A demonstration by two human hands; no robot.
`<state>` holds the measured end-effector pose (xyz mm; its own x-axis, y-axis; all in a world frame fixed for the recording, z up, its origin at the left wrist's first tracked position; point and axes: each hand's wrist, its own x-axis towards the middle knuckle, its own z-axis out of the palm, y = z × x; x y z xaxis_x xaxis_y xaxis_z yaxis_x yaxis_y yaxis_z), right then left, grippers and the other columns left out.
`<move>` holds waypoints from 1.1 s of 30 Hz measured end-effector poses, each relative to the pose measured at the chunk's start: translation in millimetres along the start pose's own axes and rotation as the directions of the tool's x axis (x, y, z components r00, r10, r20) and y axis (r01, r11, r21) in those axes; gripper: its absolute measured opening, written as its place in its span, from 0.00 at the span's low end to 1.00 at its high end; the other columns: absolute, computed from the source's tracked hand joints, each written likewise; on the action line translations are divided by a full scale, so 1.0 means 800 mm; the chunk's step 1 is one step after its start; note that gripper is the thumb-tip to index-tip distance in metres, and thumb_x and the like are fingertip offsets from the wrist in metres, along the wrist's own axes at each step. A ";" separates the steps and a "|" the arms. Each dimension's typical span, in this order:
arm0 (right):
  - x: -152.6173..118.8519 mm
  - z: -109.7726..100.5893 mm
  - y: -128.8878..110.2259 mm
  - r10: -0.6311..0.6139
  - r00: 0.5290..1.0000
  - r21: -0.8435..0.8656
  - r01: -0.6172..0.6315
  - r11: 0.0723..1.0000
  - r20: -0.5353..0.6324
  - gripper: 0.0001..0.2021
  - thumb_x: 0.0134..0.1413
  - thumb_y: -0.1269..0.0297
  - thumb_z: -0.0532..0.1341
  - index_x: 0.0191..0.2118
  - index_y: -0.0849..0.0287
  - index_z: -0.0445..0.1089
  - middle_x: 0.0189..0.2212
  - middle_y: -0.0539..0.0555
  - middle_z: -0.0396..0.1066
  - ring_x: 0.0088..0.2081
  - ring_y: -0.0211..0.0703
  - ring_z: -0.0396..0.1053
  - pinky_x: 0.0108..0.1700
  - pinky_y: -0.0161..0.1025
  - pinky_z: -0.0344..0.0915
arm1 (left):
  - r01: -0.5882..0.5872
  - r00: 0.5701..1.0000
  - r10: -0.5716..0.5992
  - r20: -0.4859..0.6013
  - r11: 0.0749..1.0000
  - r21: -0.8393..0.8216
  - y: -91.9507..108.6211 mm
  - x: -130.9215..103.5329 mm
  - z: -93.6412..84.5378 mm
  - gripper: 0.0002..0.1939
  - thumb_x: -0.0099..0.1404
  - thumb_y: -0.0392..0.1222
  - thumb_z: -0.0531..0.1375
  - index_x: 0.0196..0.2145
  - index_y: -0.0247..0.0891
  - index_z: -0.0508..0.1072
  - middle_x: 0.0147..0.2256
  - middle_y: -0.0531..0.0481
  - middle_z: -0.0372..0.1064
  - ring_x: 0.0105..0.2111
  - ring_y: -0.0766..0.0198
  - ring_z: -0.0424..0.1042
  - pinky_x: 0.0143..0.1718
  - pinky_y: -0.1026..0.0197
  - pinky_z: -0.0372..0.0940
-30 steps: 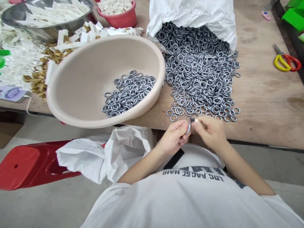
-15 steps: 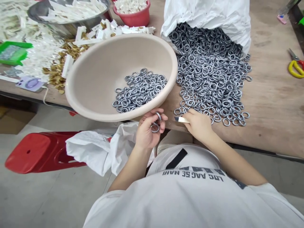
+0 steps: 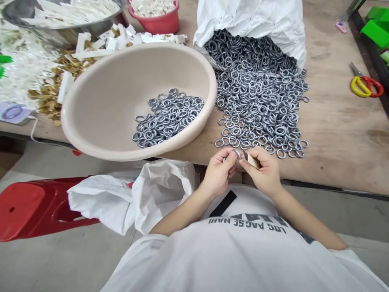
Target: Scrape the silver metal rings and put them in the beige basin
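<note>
My left hand [image 3: 218,173] is closed, pinching a grey ring [image 3: 237,154] at its fingertips. Part of another ring shows between its fingers. Close beside it, my right hand [image 3: 266,173] grips a short flat knife [image 3: 253,161] with a dark blade tip and a pale handle. The blade tip is right by the pinched ring; whether they touch, I cannot tell. Just beyond both hands lies a heap of grey rings [image 3: 258,101] on the wooden table. To the left, a beige basin [image 3: 100,89] holds a smaller pile of similar rings.
A white sack [image 3: 249,24] lies open behind the heap. Scissors [image 3: 363,83] rest at the right. Behind the basin are white and brown pieces, a metal bowl [image 3: 69,36] and a red tub [image 3: 159,22]. A red stool [image 3: 27,207] stands left, beside a white bag [image 3: 164,186].
My left hand has moved right, away from the basin's rim, bringing the ring up to the knife. My right hand has turned and come nearer to me. The view has shifted right.
</note>
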<state>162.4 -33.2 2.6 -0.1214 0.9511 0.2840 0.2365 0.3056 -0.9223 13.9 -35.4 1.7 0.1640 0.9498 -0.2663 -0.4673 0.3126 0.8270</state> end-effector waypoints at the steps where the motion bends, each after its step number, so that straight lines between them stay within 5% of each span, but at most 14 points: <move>1: 0.002 -0.004 0.000 0.009 1.000 0.033 -0.009 0.999 0.008 0.06 0.59 0.58 0.65 0.37 0.54 0.73 0.32 0.51 0.70 0.35 0.41 0.67 0.41 0.41 0.65 | -0.024 1.000 0.024 0.007 0.999 0.023 0.001 0.000 -0.002 0.17 0.60 0.55 0.66 0.33 0.37 0.72 0.20 0.59 0.53 0.18 0.75 0.48 0.19 0.69 0.45; 4: 0.011 -0.016 0.000 0.041 0.989 0.150 -0.062 0.987 0.140 0.14 0.58 0.55 0.65 0.48 0.52 0.73 0.38 0.52 0.72 0.39 0.43 0.69 0.44 0.43 0.66 | -0.050 0.996 0.041 0.077 0.991 0.128 0.005 -0.002 -0.009 0.18 0.60 0.55 0.67 0.30 0.35 0.72 0.20 0.57 0.54 0.19 0.74 0.49 0.20 0.68 0.45; 7: 0.017 -0.020 -0.001 0.014 0.962 0.155 -0.059 0.986 0.273 0.16 0.57 0.53 0.66 0.48 0.52 0.74 0.39 0.53 0.72 0.41 0.44 0.69 0.47 0.44 0.65 | 0.021 0.994 -0.031 0.102 0.995 0.094 0.006 -0.005 -0.006 0.21 0.58 0.57 0.67 0.28 0.35 0.70 0.20 0.58 0.53 0.19 0.75 0.48 0.20 0.68 0.44; 12: 0.012 -0.005 0.006 0.043 0.985 0.221 -0.080 0.972 0.169 0.15 0.49 0.55 0.71 0.41 0.53 0.73 0.35 0.50 0.70 0.37 0.42 0.68 0.43 0.41 0.66 | 0.166 0.982 -0.159 0.102 0.984 -0.069 -0.004 -0.007 0.006 0.25 0.58 0.62 0.65 0.26 0.37 0.62 0.19 0.60 0.49 0.17 0.75 0.46 0.18 0.70 0.44; 17: 0.010 -0.002 0.011 0.152 0.975 0.316 -0.196 0.928 0.160 0.13 0.55 0.51 0.67 0.33 0.55 0.69 0.26 0.47 0.66 0.29 0.37 0.64 0.33 0.36 0.63 | 0.091 0.987 -0.087 0.139 0.996 -0.022 -0.014 -0.007 0.008 0.25 0.61 0.60 0.63 0.25 0.36 0.61 0.19 0.59 0.51 0.17 0.76 0.48 0.18 0.69 0.43; 19: 0.010 -0.008 0.007 0.142 0.982 0.229 -0.167 0.959 0.124 0.14 0.57 0.49 0.64 0.34 0.56 0.68 0.27 0.47 0.66 0.29 0.37 0.63 0.33 0.37 0.62 | 0.062 0.990 -0.061 0.128 0.998 -0.008 -0.013 -0.007 0.008 0.26 0.63 0.61 0.61 0.24 0.36 0.61 0.19 0.58 0.52 0.17 0.75 0.49 0.18 0.68 0.43; 22: 0.005 -0.018 -0.004 -0.041 0.993 -0.029 0.044 0.999 0.111 0.16 0.60 0.47 0.61 0.33 0.56 0.69 0.27 0.49 0.66 0.30 0.39 0.62 0.33 0.38 0.59 | 0.032 0.997 -0.029 0.075 0.999 -0.030 -0.007 -0.007 0.011 0.27 0.63 0.63 0.59 0.22 0.36 0.60 0.18 0.57 0.52 0.16 0.75 0.49 0.18 0.67 0.43; 26: -0.008 -0.018 -0.012 -0.184 0.960 -0.318 0.245 0.916 0.209 0.18 0.63 0.49 0.59 0.29 0.57 0.68 0.24 0.49 0.62 0.27 0.38 0.59 0.30 0.38 0.53 | 0.025 1.000 -0.025 0.019 0.998 -0.050 -0.002 -0.008 0.016 0.29 0.62 0.65 0.60 0.21 0.36 0.60 0.19 0.57 0.51 0.17 0.74 0.48 0.19 0.66 0.44; 33: -0.011 -0.011 -0.009 -0.236 0.945 -0.411 0.312 0.856 0.226 0.18 0.63 0.50 0.60 0.26 0.57 0.66 0.23 0.48 0.60 0.26 0.36 0.57 0.29 0.37 0.51 | 0.022 1.000 -0.021 0.020 0.998 -0.063 0.001 -0.010 0.020 0.29 0.61 0.66 0.59 0.21 0.36 0.61 0.20 0.56 0.49 0.19 0.72 0.48 0.20 0.65 0.46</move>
<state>170.5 -43.4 9.3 -0.3882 0.8166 0.4272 0.5608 0.5772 -0.5936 26.4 -42.7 12.2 0.1911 0.9426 -0.2740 -0.5174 0.3339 0.7879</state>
